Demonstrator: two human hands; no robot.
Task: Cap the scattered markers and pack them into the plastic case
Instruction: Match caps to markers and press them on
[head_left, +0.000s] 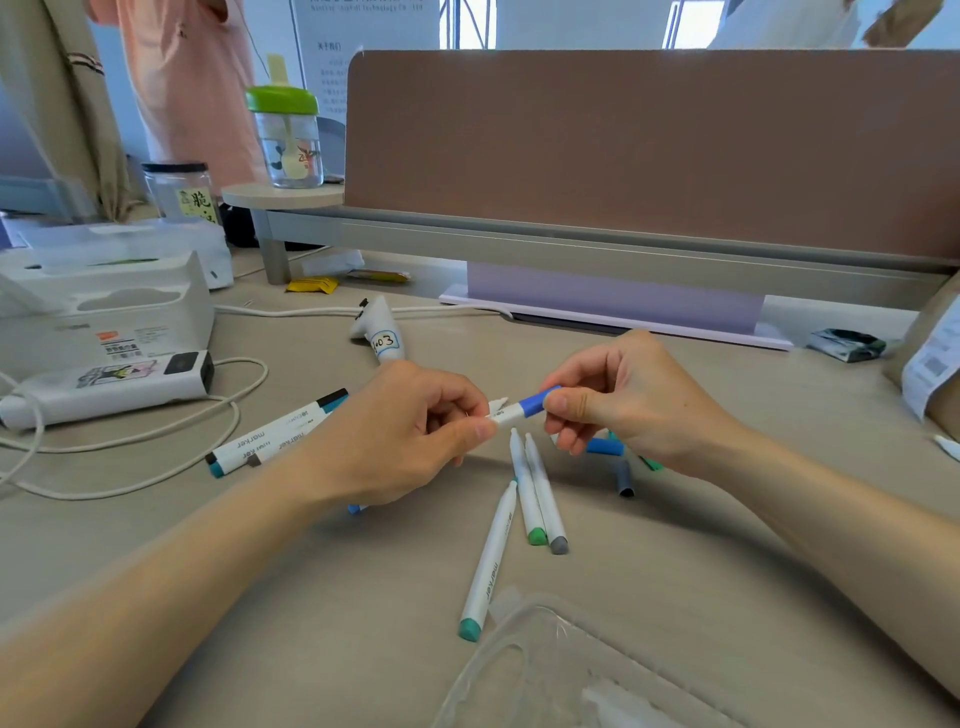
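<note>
Nearest, at the bottom edge of the beige desk (701, 571), a clear plastic case (498, 670), partly cut off by the frame. Just beyond its rim, a teal-ended marker (491, 561) flat on the desk, narrow white tip pointing away. A little farther, side by side and touching, a green-ended marker (525, 493) and a grey-ended marker (546, 499), tips toward the hands. Above these, off the desk, left hand (405, 431) with thumb and curled fingers pinching the white barrel of a held marker (506, 414). Facing it, right hand (634, 400) with thumb and forefinger clamped on a blue cap (540, 401) that meets the barrel's end; fully seated or not, cannot tell. Under the right hand, loose on the desk, a second blue cap (605, 447) and a dark grey cap (625, 480). Left of the left hand, a pair of markers (278, 431) lying together, dark caps on. Farther left, a white power bank (119, 387) with looping cable (228, 415). Behind the hands, a white controller (379, 332) with a handwritten label. At the back, a brown desk partition (649, 156) and, on a small shelf, a green-lidded cup (288, 140).
</note>
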